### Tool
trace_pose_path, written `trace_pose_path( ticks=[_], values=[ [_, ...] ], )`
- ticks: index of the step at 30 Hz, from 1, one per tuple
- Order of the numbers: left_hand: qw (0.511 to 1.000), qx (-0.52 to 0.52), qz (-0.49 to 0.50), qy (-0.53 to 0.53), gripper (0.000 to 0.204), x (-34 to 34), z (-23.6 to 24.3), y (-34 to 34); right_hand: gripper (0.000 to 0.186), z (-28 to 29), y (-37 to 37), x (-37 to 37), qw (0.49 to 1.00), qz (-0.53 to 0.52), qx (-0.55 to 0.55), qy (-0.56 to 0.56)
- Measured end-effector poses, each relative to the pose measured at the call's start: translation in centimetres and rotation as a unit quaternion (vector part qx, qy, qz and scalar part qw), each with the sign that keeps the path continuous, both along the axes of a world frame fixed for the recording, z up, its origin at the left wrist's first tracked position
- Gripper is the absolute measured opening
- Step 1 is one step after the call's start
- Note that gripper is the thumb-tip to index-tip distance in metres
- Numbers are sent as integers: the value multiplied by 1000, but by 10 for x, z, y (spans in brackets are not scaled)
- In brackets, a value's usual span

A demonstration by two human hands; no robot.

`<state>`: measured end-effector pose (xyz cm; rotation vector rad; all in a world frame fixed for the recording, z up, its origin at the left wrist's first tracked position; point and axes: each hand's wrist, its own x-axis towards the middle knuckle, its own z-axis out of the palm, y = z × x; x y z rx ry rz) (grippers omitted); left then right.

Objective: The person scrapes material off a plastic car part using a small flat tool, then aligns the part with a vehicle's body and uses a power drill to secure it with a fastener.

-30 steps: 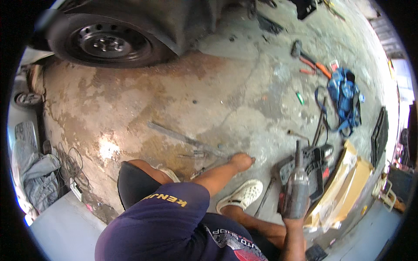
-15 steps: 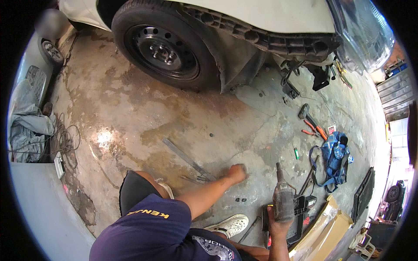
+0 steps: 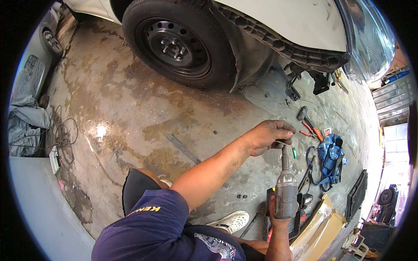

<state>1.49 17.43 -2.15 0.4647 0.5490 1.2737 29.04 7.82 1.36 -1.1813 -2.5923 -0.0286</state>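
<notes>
Left hand (image 3: 270, 137): fingers bent together just beside the tip of the power tool (image 3: 286, 191); cannot tell whether a small part is pinched there. Right hand (image 3: 274, 213): wrapped round the power tool, which sits in front of the person's right side, nose pointing away from the body. Writing: yellow capitals on the dark blue left sleeve (image 3: 152, 208); pale print on the shirt front (image 3: 215, 246), partly lost in folds. Red-and-white packet (image 3: 328, 131) beside the hammer (image 3: 310, 122), print too small to read. Wheel (image 3: 174, 48) on the pale car (image 3: 296, 21), beyond both hands.
</notes>
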Motion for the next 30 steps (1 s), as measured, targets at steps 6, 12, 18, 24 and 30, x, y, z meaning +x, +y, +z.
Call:
trace_pose_path(
  ticks=[6,12,18,24,30],
  values=[
    [1000,14,-4,-21,41,-4,26,-8,19,16,-2,-24,998,-60,33,5],
    [996,4,21,-87,38,-10,44,-12,22,29,8,-41,996,-66,60,-4],
    [984,-3,71,-164,36,-16,50,-16,22,40,7,-64,996,-45,27,66],
    [978,6,93,-189,35,-20,43,-9,28,9,5,-47,991,-32,-36,127],
    [975,33,84,-203,35,-17,47,-8,37,-5,-15,-63,843,-85,-252,468]
  ],
)
